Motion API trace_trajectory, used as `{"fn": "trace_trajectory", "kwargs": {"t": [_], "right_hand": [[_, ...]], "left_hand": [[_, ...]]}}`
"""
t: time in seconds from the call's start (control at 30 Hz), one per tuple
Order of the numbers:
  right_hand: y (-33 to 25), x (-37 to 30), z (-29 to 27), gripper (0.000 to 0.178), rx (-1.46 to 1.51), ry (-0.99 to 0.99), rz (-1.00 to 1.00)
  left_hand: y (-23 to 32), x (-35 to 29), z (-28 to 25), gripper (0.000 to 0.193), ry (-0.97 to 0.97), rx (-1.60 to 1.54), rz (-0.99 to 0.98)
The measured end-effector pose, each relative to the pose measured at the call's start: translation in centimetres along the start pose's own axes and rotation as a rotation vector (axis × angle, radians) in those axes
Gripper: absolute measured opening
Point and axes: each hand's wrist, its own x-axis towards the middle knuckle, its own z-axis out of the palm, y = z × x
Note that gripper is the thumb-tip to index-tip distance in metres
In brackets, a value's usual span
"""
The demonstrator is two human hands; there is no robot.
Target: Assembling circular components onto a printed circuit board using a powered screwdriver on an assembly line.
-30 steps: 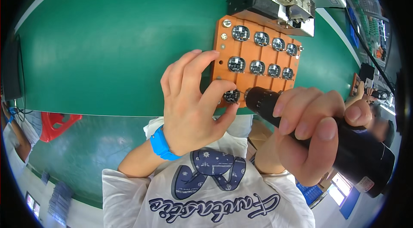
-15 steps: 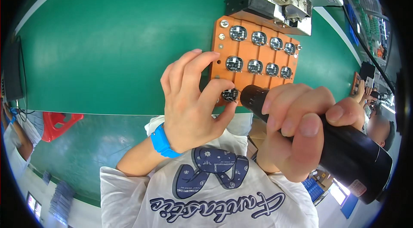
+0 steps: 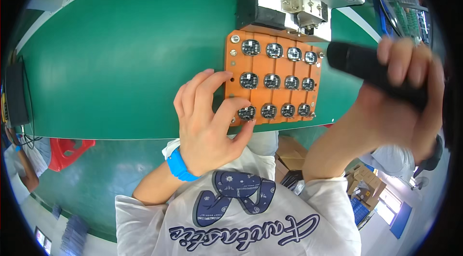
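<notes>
An orange fixture plate [image 3: 260, 63] lies on the green table, carrying rows of small round black circuit boards. My left hand [image 3: 207, 121] reaches over its near left corner, thumb and index fingertip at opposite edges of the nearest left circuit board [image 3: 247, 113]. The other left fingers are bent, one over the plate's left edge. In my right hand [image 3: 405, 92], raised right of the plate, is a black electric screwdriver [image 3: 357, 60]. It is blurred, with its rounded front end toward the plate's far right corner; I cannot make out a bit.
Behind the plate stands a black and white machine housing with a metal bracket [image 3: 308, 10]. The green table [image 3: 120, 53] stretches left. A red stool [image 3: 70, 152] stands beyond its near edge, next to another person. Cardboard boxes [image 3: 292, 152] lie below at right.
My right hand has swung the screwdriver up and right, away from the near left circuit board, uncovering the near row. My left hand keeps its place at that board. The view has shifted slightly.
</notes>
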Motion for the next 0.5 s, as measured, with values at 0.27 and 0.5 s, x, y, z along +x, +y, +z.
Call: {"fn": "trace_trajectory", "kwargs": {"t": [0.27,0.5], "right_hand": [[3.8,7.5,-2.1,0.02,-0.002,-0.257,0.128],[1.4,5.1,-3.0,0.022,0.031,-0.188,0.057]], "left_hand": [[-0.2,0.5,-1.1,0.036,0.026,0.003,0.024],[-0.2,0.2,-0.6,0.04,0.038,0.013,0.037]]}}
